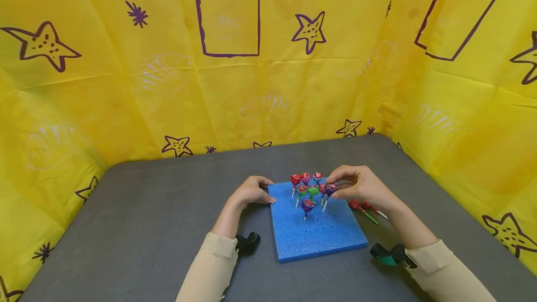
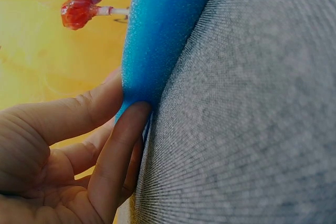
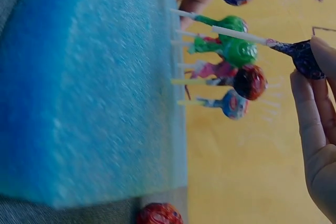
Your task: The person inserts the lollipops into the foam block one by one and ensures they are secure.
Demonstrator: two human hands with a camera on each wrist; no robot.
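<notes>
A: Surface: a dark grey, fabric-textured table. Enclosure: yellow sheeting printed with purple stars and rectangles, on the back and both sides.

B: Left hand?

A: Fingers lie close together, with thumb and one finger pressing the near-left corner of the blue foam block. In the left wrist view the fingertips touch the foam edge where it meets the table.

B: Right hand?

A: Fingertips pinch the wrapped head of a dark purple lollipop. Its white stick slants down toward the foam; I cannot tell whether the tip sits in a hole.

B: Near those fingers?

A: Standing lollipops, red, green, pink and purple, are planted in the foam just left of the pinch. Rows of open holes run nearer the person. Loose lollipops lie on the table under the right palm, just off the block's right edge.

B: Sleeves?

A: Beige, with a camera clip at each wrist.
</notes>
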